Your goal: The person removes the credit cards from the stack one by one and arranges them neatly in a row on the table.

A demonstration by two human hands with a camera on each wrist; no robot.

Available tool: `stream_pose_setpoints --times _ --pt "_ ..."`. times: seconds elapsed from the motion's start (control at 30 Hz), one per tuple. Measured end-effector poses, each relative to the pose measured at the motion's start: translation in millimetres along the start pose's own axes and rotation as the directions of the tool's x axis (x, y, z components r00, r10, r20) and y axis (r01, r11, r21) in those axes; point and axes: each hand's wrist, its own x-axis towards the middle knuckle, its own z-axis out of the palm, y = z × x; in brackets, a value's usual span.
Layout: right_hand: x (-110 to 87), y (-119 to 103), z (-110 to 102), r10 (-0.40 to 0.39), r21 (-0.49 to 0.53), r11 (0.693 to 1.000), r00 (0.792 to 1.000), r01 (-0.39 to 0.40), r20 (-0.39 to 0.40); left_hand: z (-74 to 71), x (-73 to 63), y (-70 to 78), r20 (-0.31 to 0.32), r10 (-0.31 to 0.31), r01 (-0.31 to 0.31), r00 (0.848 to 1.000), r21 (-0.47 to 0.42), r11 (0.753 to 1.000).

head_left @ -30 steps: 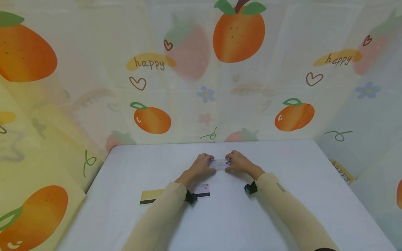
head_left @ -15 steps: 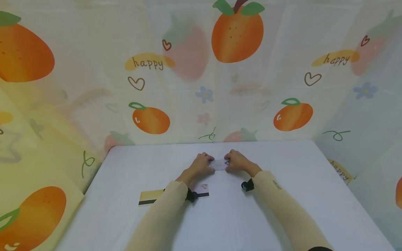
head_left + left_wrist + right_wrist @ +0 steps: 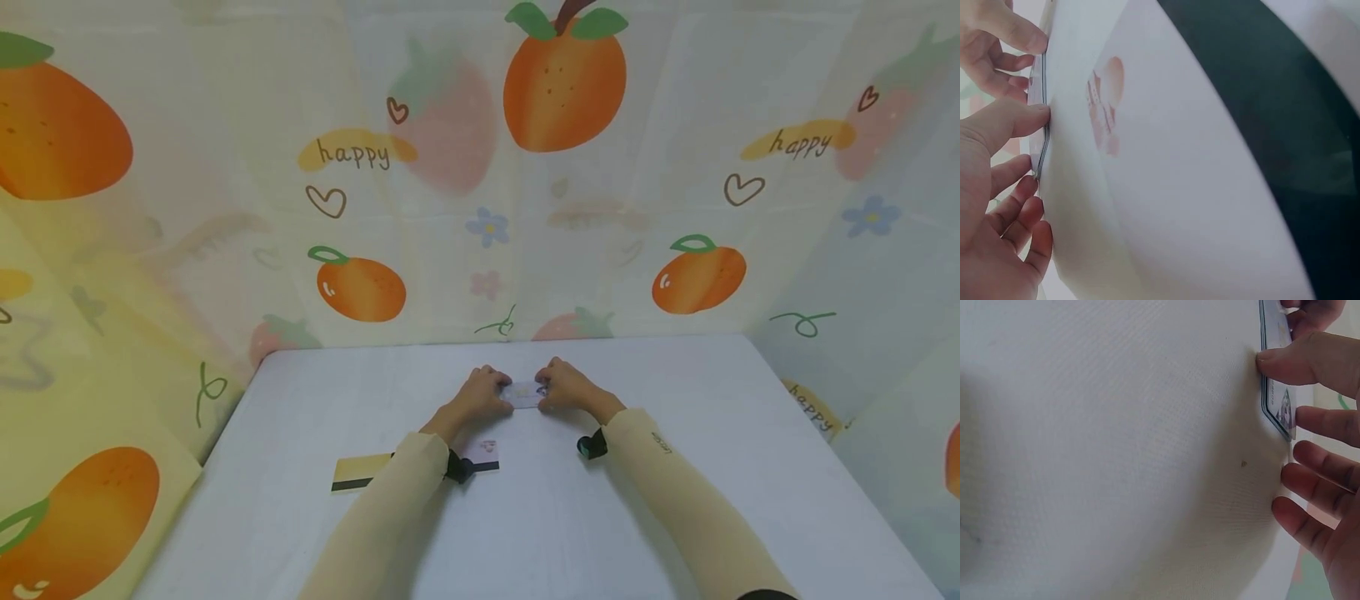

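A small pale plastic card (image 3: 525, 393), apparently a thin stack with dark layered edges, lies flat on the white table between both hands. My left hand (image 3: 483, 393) pinches its left end, thumb on the near edge and fingertips at the far edge. At the other end my right hand (image 3: 567, 387) does likewise, beside a small printed picture on the card (image 3: 1282, 406) in the right wrist view. The remaining fingers of each hand curve down toward the tabletop. A pale pink card (image 3: 1166, 156) with a black stripe fills much of the left wrist view.
Under the left forearm, a gold card (image 3: 360, 468) with a black stripe lies left of the pink one, both partly hidden by the sleeve. Black wrist cameras (image 3: 592, 446) sit at the cuffs. A fruit-printed cloth (image 3: 450, 250) hangs behind and beside the table (image 3: 540, 525).
The view shifts slightly and the right forearm moves a little to the left early on. Both hands keep their hold on the card, which stays in place.
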Motion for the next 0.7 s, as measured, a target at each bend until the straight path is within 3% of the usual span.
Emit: stream_pose_setpoints --times 0.53,0.7 --pt "-4.1 -5 -8 0.014 0.005 1.000 1.000 -0.014 0.005 -10.7 -3.4 2.1 0.032 -0.048 0.050 0.998 -0.050 0.998" --pt "-9.2 -7 -11 0.003 0.028 1.000 1.000 -0.003 -0.023 -13.1 -5.5 3.8 0.019 -0.032 0.032 0.999 -0.024 0.999"
